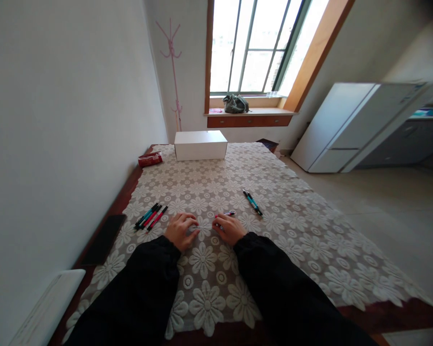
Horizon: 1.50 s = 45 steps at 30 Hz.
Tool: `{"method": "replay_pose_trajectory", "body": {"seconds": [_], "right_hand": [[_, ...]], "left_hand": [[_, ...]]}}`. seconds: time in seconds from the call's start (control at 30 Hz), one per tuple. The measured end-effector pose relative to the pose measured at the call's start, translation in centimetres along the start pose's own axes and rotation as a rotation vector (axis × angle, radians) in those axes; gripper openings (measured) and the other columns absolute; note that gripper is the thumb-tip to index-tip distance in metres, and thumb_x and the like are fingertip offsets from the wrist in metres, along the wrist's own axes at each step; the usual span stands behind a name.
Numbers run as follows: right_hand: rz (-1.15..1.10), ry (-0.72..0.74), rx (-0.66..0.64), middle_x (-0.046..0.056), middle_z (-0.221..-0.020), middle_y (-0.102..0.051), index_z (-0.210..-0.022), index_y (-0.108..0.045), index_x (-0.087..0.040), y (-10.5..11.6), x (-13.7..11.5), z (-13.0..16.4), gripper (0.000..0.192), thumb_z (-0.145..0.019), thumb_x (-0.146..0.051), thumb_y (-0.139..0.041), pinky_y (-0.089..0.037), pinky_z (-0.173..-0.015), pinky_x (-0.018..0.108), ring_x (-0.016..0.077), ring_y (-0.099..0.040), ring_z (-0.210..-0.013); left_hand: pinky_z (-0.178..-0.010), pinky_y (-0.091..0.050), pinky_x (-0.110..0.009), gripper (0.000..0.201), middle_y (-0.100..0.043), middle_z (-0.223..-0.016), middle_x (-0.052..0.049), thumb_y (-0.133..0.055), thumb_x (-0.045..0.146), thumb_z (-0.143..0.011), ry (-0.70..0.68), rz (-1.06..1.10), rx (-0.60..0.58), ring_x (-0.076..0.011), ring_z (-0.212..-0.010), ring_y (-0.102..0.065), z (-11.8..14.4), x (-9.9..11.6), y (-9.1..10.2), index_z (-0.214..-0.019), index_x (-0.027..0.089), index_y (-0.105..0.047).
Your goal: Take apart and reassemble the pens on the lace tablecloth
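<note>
A thin, pale rod that looks like a pen refill (204,227) runs between my two hands, low over the lace tablecloth. The thumb and fingers of my left hand (180,231) close on its left end. At the other end, my right hand (230,229) pinches it, with a bit of red showing at the fingertips. Just beyond the right fingers lies a pen piece with a silvery end (231,213), partly hidden by the hand. Several teal, black and red pens (151,217) lie side by side left of my left hand. To the right, teal-and-black pens (252,203) lie close together.
Lace tablecloth (205,307) covers the table. At the far end stand a white box (201,146) and a dark red packet (150,159). A black flat object (104,239) lies along the left edge, by the wall. The fridge (342,129) stands beyond, at right.
</note>
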State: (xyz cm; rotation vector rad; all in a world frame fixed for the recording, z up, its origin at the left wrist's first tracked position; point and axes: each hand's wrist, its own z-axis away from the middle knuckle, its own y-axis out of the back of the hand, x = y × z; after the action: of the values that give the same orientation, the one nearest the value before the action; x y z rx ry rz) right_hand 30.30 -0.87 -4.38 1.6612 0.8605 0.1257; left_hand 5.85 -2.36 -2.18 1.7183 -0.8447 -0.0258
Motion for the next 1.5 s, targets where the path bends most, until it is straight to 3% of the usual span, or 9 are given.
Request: {"method": "replay_pose_trajectory", "body": {"seconds": [0.23, 0.53, 1.1, 1.27, 1.5], "right_hand": [[0.010, 0.011, -0.010, 0.002, -0.095, -0.062, -0.091, -0.062, -0.021, 0.1, -0.1, 0.0, 0.006, -0.093, -0.022, -0.056, -0.042, -0.074, 0.025, 0.0152, -0.059, -0.086], [0.100, -0.078, -0.068, 0.003, -0.099, -0.062, -0.095, -0.063, -0.022, 1.7, 1.4, 0.1, 0.012, -0.096, -0.023, -0.051, -0.041, -0.073, 0.024, 0.0156, -0.059, -0.087], [0.098, -0.094, -0.119, 0.003, -0.103, -0.062, -0.101, -0.064, -0.023, 1.8, 1.2, 0.2, 0.014, -0.096, -0.027, -0.051, -0.041, -0.074, 0.025, 0.0158, -0.059, -0.088], [0.096, -0.107, -0.128, 0.003, -0.103, -0.062, -0.101, -0.064, -0.024, 1.8, 1.1, 0.1, 0.013, -0.094, -0.028, -0.054, -0.041, -0.074, 0.025, 0.0156, -0.059, -0.087], [0.098, -0.097, -0.113, 0.003, -0.100, -0.062, -0.096, -0.064, -0.022, 1.8, 1.0, 0.1, 0.011, -0.094, -0.025, -0.053, -0.041, -0.074, 0.026, 0.0156, -0.058, -0.086]], "left_hand": [[-0.097, -0.044, -0.042, 0.008, -0.068, -0.108, -0.004, -0.063, 0.028, -0.084, 0.014, 0.012, 0.019, -0.0246, -0.111, -0.056, 0.0, -0.4, -0.4, -0.087, 0.025, -0.070], [-0.094, -0.046, -0.042, 0.006, -0.069, -0.104, -0.005, -0.064, 0.026, -0.083, -0.002, 0.008, 0.114, -0.0241, -0.107, -0.057, 0.0, -0.8, -0.6, -0.084, 0.024, -0.070], [-0.096, -0.045, -0.044, 0.008, -0.068, -0.105, -0.004, -0.066, 0.029, -0.081, -0.004, -0.014, 0.064, -0.0255, -0.109, -0.055, 0.1, -0.7, -0.5, -0.085, 0.025, -0.072], [-0.101, -0.042, -0.047, 0.012, -0.063, -0.120, -0.005, -0.068, 0.026, -0.076, -0.028, -0.058, 0.098, -0.0283, -0.119, -0.050, 0.2, -0.3, -0.2, -0.088, 0.025, -0.071], [-0.101, -0.042, -0.049, 0.007, -0.064, -0.119, -0.005, -0.068, 0.023, -0.074, -0.010, -0.063, 0.084, -0.0293, -0.120, -0.049, 0.2, -0.5, -0.4, -0.080, 0.024, -0.070]]}}
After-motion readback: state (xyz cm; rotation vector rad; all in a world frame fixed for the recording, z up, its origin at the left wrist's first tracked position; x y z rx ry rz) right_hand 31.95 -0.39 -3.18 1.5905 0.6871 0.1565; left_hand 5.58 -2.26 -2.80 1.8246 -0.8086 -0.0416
